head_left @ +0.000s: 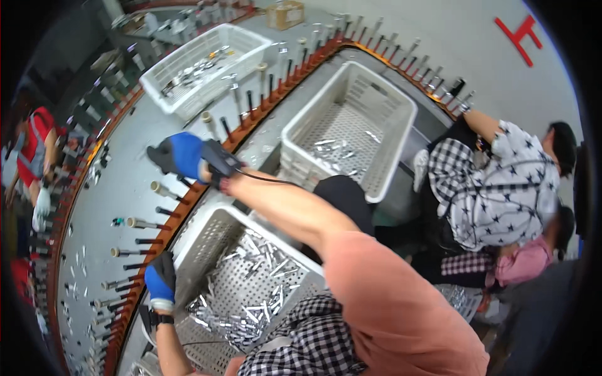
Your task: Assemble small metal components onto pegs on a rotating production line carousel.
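Observation:
My left hand (162, 279), in a blue glove with dark fingers, is beside the brown rail (135, 294), at the left edge of a perforated white crate (216, 219). Its fingers are drawn together, and whatever they may hold is hidden. Several small shiny metal pieces (257, 310) lie scattered in that crate. My right hand (183, 155), gloved the same way, reaches over the rail to the grey worktop (141, 188). Its fingers are blurred and partly turned away, so their grip does not show. Pale-capped upright pegs (166, 191) stand close to it on the rail.
A second white crate (392, 100) with a few metal pieces stands beyond my right arm. Another crate (207, 37) sits on the worktop, near a cardboard box (285, 15). A co-worker (501, 188) sits at the right; another person (39, 150) works across at the left.

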